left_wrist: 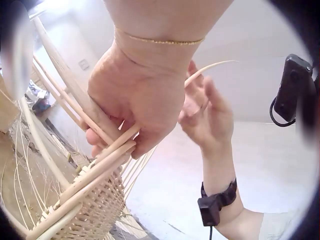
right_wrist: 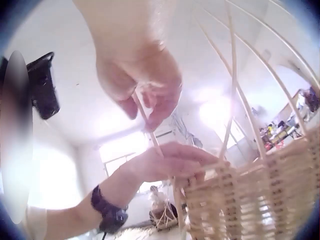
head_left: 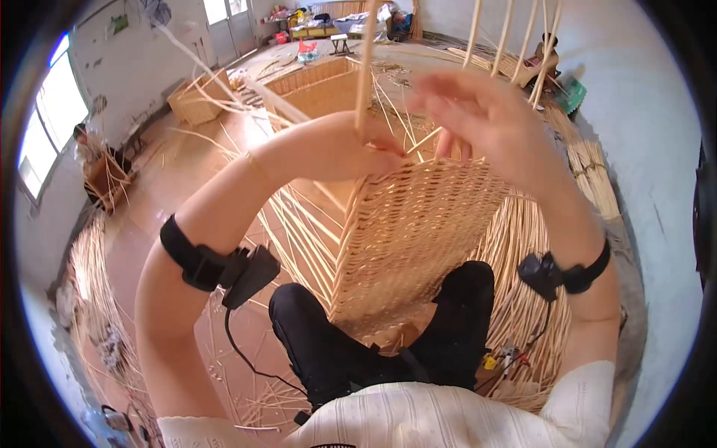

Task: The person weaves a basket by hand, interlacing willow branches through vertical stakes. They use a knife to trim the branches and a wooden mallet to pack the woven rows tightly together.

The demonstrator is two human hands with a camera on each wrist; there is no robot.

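Note:
A woven wicker basket [head_left: 418, 231] stands tilted between the person's knees, bare rods rising from its rim. At the near corner of the rim, the left hand [head_left: 370, 153] grips the wicker rods [left_wrist: 107, 152], its thumb and fingers curled round them. Just above and to the right, the right hand [head_left: 485, 131] is raised over the rim, blurred in the head view. In the right wrist view that right hand [right_wrist: 142, 90] pinches a thin wicker rod [right_wrist: 154, 140] that runs down to the left hand [right_wrist: 172, 162] at the basket corner.
Bundles of loose rods [head_left: 523, 261] lie on the floor at the right. Another large basket [head_left: 317, 89] stands ahead, with a smaller one [head_left: 200, 97] to its left. Two other people sit farther off, one [head_left: 93, 157] left and one [head_left: 549, 56] right. Upright rods [right_wrist: 250, 105] stick up from the rim.

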